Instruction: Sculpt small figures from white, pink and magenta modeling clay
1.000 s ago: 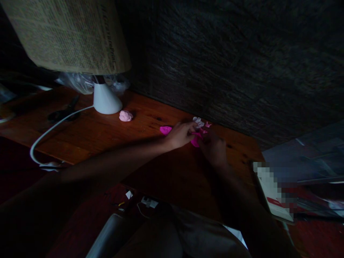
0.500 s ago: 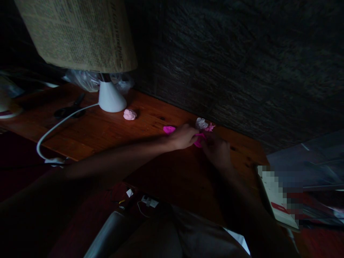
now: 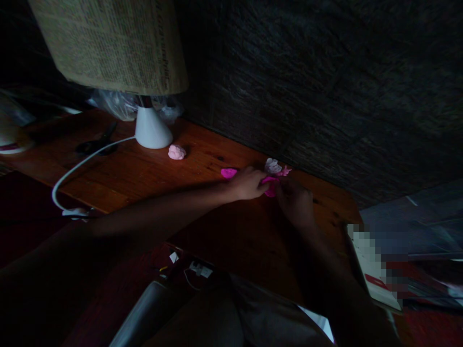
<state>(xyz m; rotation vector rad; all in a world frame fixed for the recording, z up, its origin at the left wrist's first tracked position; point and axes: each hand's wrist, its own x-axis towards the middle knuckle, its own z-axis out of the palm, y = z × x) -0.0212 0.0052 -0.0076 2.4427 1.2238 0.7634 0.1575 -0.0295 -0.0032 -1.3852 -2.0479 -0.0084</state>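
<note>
Between my two hands is a bright magenta piece of soft clay [image 3: 271,189], close over the wooden table [image 3: 202,171]. The fingers of my left hand [image 3: 249,184] pinch its left edge. My right hand [image 3: 297,200] grips it from the right, fingers curled; its fingertips are dim. A second magenta lump [image 3: 228,172] lies just left of my left wrist. Behind my hands sit a whitish ruffled flower-like piece [image 3: 272,166] and a small pink spiky piece [image 3: 285,170]. Farther left rests a pale pink clay lump [image 3: 177,152].
A lamp with a white base [image 3: 153,129] and newsprint shade [image 3: 115,48] stands at the left, its white cord looping over the table edge. Black scissors [image 3: 96,144] lie beside it. A dark stone-like wall [image 3: 289,86] backs the table. A pale boxy object [image 3: 376,274] is at the right.
The view has shifted slightly. Both hands stay around the magenta clay, and its shape between the fingers looks slightly different, with more of a fold along the top.
</note>
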